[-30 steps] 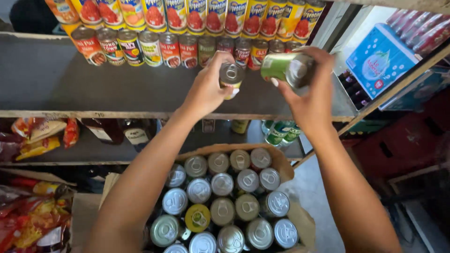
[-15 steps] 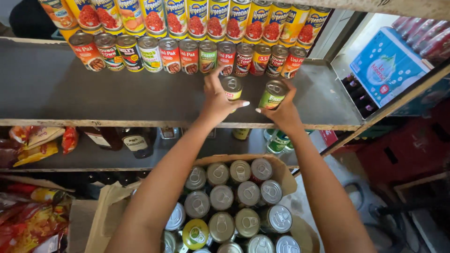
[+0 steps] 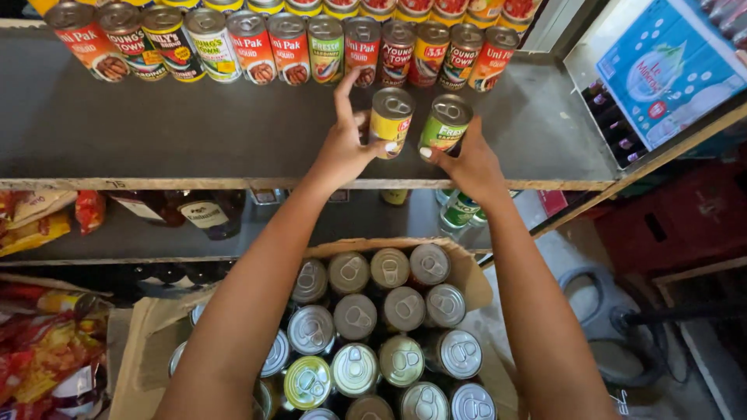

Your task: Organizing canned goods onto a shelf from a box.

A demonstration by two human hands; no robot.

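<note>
So the cardboard box (image 3: 467, 272) down below is packed with upright cans (image 3: 354, 315), pull-tab lids up, mostly silver with one gold lid near the front. Up top, the grey shelf (image 3: 194, 132) has a row of labelled cans (image 3: 288, 47) along the back, red, yellow and green labels.

The left hand (image 3: 342, 148) is wrapped around a yellow can (image 3: 391, 118), index finger sticking up, and the right hand (image 3: 467, 159) grips a green can (image 3: 445, 123) from below. Both cans stand side by side on the shelf, just in front of the back row, nearly touching each other.

Compared to half a second ago, both cans sit lower and further onto the shelf, and a second back the green one was tipped sideways in the air, now it's upright.
</note>
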